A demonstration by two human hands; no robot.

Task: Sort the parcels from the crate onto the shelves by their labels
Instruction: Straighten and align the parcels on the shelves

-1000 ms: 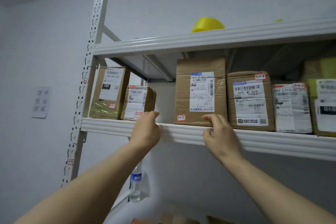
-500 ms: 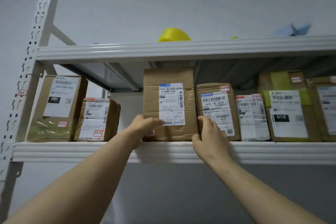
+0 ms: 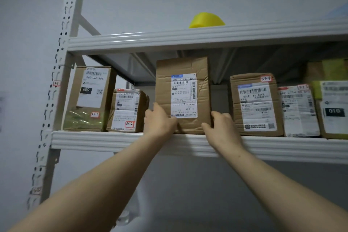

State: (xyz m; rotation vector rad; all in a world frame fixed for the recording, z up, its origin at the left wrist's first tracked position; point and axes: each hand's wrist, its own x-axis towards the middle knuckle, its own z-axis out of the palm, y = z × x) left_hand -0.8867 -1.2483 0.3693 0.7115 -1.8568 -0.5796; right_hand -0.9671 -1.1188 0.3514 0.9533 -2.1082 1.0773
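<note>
Grey shelf (image 3: 113, 140), left hand (image 3: 160, 121), right hand (image 3: 221, 127) gripping tall parcel (image 3: 181, 68) low, now slid clear of 3-1-4 box (image 3: 254, 81)

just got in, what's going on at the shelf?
A person has both hands on a tall parcel standing upright on the shelf. The left hand holds its lower left corner and the right hand grips its lower right edge. It sits between the parcel marked 3-1-2 and the parcel marked 3-1-4, with a gap on its right.
</note>
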